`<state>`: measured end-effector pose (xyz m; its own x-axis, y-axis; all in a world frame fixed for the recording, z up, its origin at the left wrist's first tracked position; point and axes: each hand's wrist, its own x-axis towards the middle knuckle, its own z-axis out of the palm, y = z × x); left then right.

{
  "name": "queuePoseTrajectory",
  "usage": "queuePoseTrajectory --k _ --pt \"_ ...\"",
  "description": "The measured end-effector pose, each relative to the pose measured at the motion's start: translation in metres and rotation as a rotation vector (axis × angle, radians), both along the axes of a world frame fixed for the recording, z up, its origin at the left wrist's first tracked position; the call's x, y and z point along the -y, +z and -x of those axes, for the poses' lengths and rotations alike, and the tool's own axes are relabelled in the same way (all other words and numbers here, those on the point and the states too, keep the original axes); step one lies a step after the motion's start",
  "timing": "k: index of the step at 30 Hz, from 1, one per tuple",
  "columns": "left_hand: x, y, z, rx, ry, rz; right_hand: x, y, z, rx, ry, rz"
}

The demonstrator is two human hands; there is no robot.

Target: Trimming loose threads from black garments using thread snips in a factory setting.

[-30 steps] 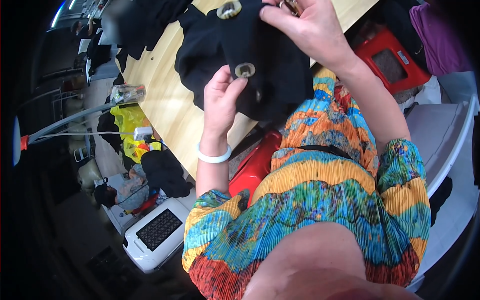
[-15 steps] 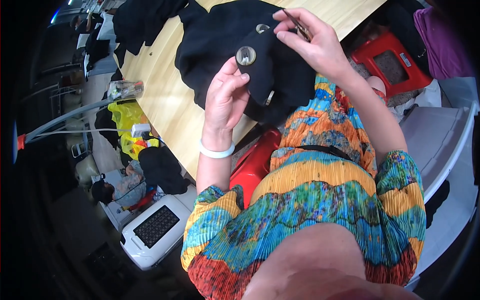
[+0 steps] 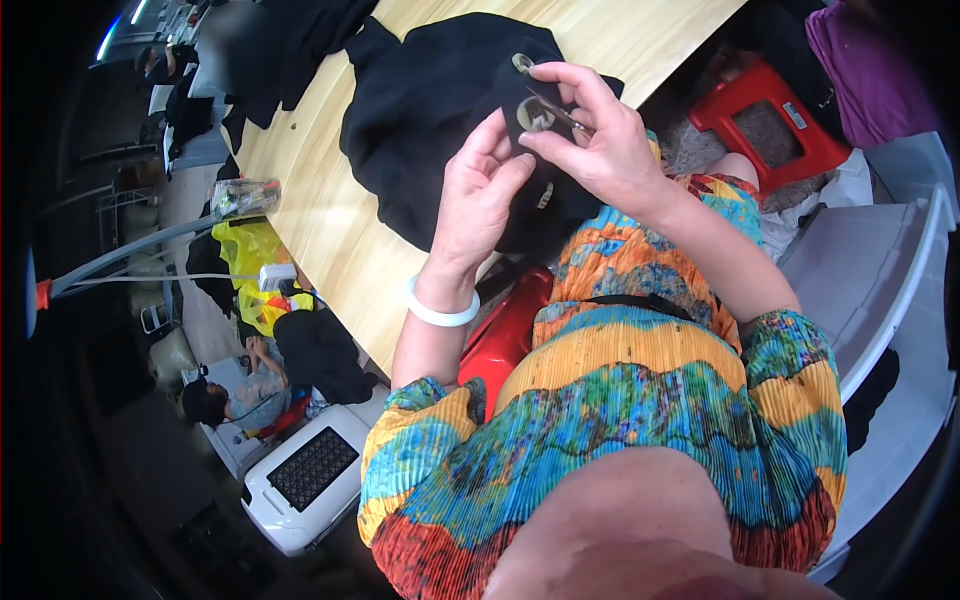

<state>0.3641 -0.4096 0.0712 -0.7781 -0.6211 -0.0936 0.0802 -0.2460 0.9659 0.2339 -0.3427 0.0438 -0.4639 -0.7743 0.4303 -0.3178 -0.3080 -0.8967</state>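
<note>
A black garment (image 3: pixel 420 110) lies bunched over the near edge of the wooden table. My left hand (image 3: pixel 478 200) pinches its cloth beside a large pale round button (image 3: pixel 532 116). From the right, my right hand (image 3: pixel 618 150) grips a slender metal tool (image 3: pixel 570 121), its tip over that button; the tool's exact kind is unclear. Fingers of the right hand also reach the cloth around the button. A second button (image 3: pixel 521 63) shows just above, and another (image 3: pixel 545 195) hangs lower on the fabric, seen edge-on.
The table (image 3: pixel 320 190) also carries more dark cloth (image 3: pixel 305 50) and a clear plastic container (image 3: pixel 245 198). A yellow bag (image 3: pixel 240 250) hangs beside it. Red stools (image 3: pixel 825 150) and a grey bin (image 3: pixel 850 255) stand nearby. Another person (image 3: pixel 250 395) sits at lower left.
My right hand has come down and inward, bringing the tool onto the large button. The button and my left hand have shifted slightly to the right.
</note>
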Motion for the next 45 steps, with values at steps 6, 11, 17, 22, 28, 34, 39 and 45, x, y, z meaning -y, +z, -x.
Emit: queuePoseTrajectory --k 6,11,17,22,28,34,39,45 --pt "0.010 -0.005 -0.002 -0.111 0.028 -0.234 -0.005 -0.003 0.006 0.128 0.027 -0.003" --pt "0.016 -0.003 -0.004 -0.164 0.049 -0.308 -0.006 -0.005 0.011 0.270 0.101 -0.009" --pt "0.018 -0.006 -0.001 -0.079 0.134 -0.183 0.002 -0.002 0.000 0.244 0.190 -0.139" --pt "-0.001 -0.012 0.005 0.178 0.486 0.365 0.016 0.001 0.010 0.437 0.138 0.003" --pt "-0.021 -0.063 -0.009 0.522 0.553 0.867 0.031 0.013 0.002 0.468 0.228 -0.034" --pt "0.002 -0.048 -0.002 0.278 0.384 0.742 0.028 0.006 0.010 0.400 0.154 0.005" --pt "0.055 -0.001 -0.004 -0.083 0.222 -0.044 0.006 0.001 0.022 0.380 0.086 -0.060" --pt "0.132 0.085 -0.013 -0.370 0.195 0.148 -0.019 -0.012 0.045 0.497 0.027 -0.142"
